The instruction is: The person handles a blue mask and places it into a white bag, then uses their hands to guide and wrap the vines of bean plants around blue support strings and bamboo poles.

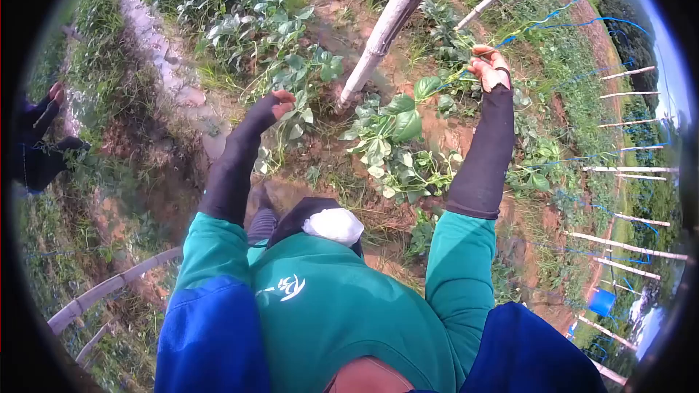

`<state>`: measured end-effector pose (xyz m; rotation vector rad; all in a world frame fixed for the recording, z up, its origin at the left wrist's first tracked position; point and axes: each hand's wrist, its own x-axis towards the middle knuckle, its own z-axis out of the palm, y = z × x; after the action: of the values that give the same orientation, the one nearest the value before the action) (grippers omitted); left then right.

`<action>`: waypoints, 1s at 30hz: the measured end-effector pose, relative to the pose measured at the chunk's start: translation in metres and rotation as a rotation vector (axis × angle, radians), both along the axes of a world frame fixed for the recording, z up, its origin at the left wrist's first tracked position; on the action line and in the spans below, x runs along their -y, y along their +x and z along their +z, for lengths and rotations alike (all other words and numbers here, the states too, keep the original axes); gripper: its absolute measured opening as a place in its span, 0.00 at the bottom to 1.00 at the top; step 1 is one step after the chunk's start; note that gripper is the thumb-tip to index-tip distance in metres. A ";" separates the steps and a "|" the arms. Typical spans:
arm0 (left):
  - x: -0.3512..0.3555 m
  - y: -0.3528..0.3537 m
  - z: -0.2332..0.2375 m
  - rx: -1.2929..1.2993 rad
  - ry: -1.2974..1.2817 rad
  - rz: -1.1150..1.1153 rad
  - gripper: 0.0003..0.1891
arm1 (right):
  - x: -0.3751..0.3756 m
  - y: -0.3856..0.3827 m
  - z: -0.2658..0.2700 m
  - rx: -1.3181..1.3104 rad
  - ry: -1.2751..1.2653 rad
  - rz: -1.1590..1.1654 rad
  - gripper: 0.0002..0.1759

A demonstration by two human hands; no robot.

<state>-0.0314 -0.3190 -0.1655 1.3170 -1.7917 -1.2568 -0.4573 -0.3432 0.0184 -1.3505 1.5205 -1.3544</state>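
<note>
My left hand (283,104), in a dark sleeve that reaches the knuckles, is held out left of the wooden pole (382,36), near leafy plants. Its fingers are slightly bent and apart, and I see nothing in them. My right hand (490,70) is raised right of the pole, its fingers closed on a blue string (535,27) with a thin green vine running along it. Below that hand, the string slants down toward a climbing plant with broad green leaves (408,125). The exact grip of the fingertips is too small to make out.
Several pale stakes (626,169) with blue strings stand in a row at right, near a blue container (601,303). A bamboo pole (116,287) slants at lower left. Another person's dark sleeve (45,120) shows at far left. A wet furrow (156,51) runs between plant rows.
</note>
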 end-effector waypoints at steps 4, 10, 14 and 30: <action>-0.049 0.128 -0.098 0.164 0.169 0.291 0.09 | -0.011 -0.002 -0.010 0.147 -0.239 0.024 0.32; -0.172 0.241 -0.193 0.395 0.344 0.556 0.11 | -0.017 0.008 -0.015 0.132 -0.300 -0.210 0.10; -0.212 0.240 -0.205 0.602 0.596 0.459 0.11 | -0.023 -0.009 0.003 0.168 -0.232 -0.323 0.15; -0.057 0.131 -0.327 0.468 0.214 0.380 0.25 | -0.106 0.030 0.070 -0.742 -0.605 -0.632 0.17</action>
<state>0.1001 -0.2618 -0.4921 2.0979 -1.6089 -1.0026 -0.4270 -0.2371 0.0887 -1.9965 2.2742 -1.9323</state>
